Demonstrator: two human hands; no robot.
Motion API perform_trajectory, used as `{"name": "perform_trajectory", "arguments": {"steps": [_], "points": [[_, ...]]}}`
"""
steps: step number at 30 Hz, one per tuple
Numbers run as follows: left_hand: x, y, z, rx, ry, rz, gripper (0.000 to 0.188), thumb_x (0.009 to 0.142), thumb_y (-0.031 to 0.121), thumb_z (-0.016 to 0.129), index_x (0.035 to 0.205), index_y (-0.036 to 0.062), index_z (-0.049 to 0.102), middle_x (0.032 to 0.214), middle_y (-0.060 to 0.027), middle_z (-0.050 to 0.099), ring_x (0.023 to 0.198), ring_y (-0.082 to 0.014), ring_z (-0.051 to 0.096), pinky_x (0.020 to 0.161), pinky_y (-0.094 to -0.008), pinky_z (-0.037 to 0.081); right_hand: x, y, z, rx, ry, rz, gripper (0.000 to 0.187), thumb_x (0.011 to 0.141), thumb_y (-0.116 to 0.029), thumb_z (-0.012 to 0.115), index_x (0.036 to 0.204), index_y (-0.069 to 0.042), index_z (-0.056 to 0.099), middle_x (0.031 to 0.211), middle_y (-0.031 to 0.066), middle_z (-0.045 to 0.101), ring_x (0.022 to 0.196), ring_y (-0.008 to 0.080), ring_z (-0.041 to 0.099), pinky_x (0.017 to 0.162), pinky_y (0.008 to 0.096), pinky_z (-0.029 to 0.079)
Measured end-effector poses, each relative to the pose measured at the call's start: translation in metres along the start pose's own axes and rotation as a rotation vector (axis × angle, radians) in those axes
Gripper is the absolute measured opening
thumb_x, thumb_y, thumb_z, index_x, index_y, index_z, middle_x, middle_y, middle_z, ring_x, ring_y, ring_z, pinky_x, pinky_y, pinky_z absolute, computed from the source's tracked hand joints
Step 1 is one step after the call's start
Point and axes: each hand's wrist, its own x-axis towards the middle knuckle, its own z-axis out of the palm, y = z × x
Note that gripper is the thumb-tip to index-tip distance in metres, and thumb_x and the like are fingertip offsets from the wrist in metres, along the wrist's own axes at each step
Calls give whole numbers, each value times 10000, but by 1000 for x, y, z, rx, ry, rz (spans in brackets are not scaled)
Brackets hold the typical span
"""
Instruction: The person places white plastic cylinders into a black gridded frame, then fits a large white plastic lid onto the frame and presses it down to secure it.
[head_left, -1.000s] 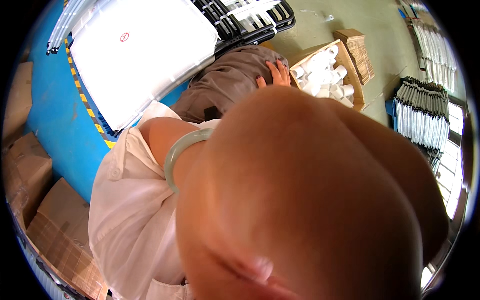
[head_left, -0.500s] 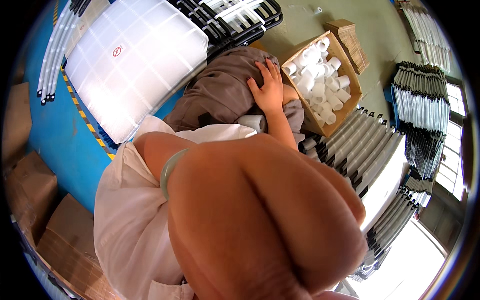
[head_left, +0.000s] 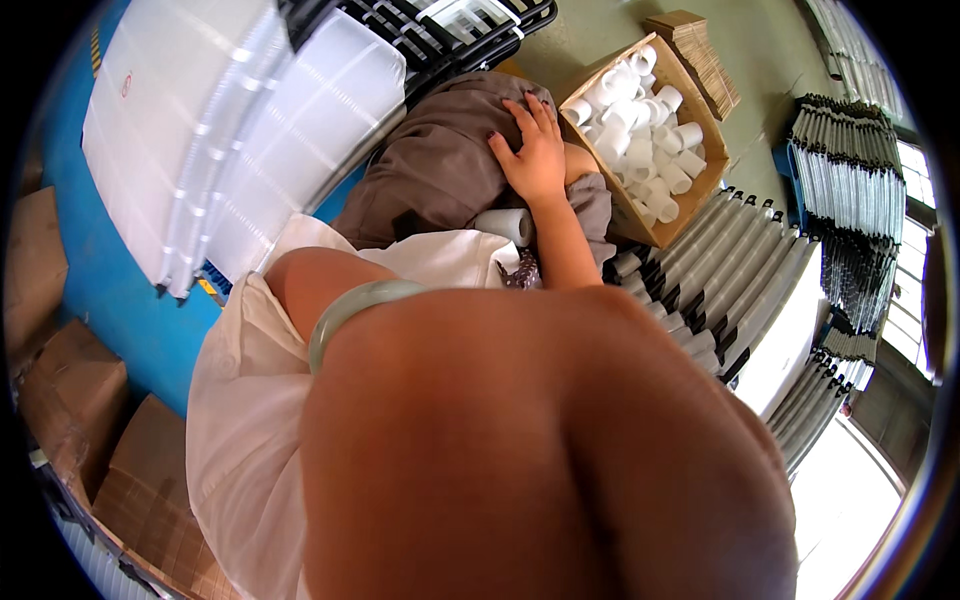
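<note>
My left hand (head_left: 560, 430) is raised very close to the camera and fills the lower middle. A pale green bangle (head_left: 345, 310) circles its wrist. Its fingertips are hidden, so what it touches cannot be made out. My right hand (head_left: 535, 150) lies flat, fingers spread, on the knee of my grey-brown trousers (head_left: 440, 150). A grey roll (head_left: 505, 225) rests in my lap beside that forearm, with a small dark patterned bit of cloth (head_left: 520, 268) below it. Right of the hand stands a cardboard box (head_left: 690, 205) of short white tube pieces (head_left: 640, 130).
White panels (head_left: 320, 110) with tube edges lie at the left over a blue floor (head_left: 150, 330). Black frames (head_left: 430, 40) stand behind. Stacked grey tube frames (head_left: 745, 260) line the right. Flattened cardboard (head_left: 690, 60) lies beyond the box; brown cartons (head_left: 75, 390) stand at lower left.
The upper white panel has shifted left and partly uncovers another beneath it; blurred tubes show along its right edge. My left hand looms larger. My right hand stays on the knee.
</note>
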Motion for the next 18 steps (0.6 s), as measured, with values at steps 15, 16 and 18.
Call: {"name": "perform_trajectory", "arguments": {"steps": [15, 16, 18], "points": [[-5, -2, 6, -25, -17, -60, 191, 697, 146, 735, 586, 105, 584, 644, 31, 447, 539, -97, 390, 478, -236, 263, -2, 0, -1, 1, 12, -3, 474, 712, -290, 679, 1150, -143, 576, 1288, 175, 473, 1212, 390, 401, 1007, 435, 333], [-5, -3, 6, -26, -14, -63, 191, 697, 148, 735, 587, 106, 584, 645, 31, 447, 541, -97, 391, 479, -236, 264, -3, 1, 0, 2, 9, -4, 474, 712, -290, 679, 1150, -143, 576, 1288, 175, 473, 1212, 390, 401, 1007, 435, 333], [-6, -4, 6, -25, -11, -62, 190, 697, 151, 736, 590, 107, 585, 647, 31, 447, 544, -97, 391, 480, -236, 264, -2, 0, -1, -9, 2, -20, 474, 712, -284, 682, 1151, -141, 575, 1287, 176, 475, 1210, 390, 402, 1006, 433, 336]]}}
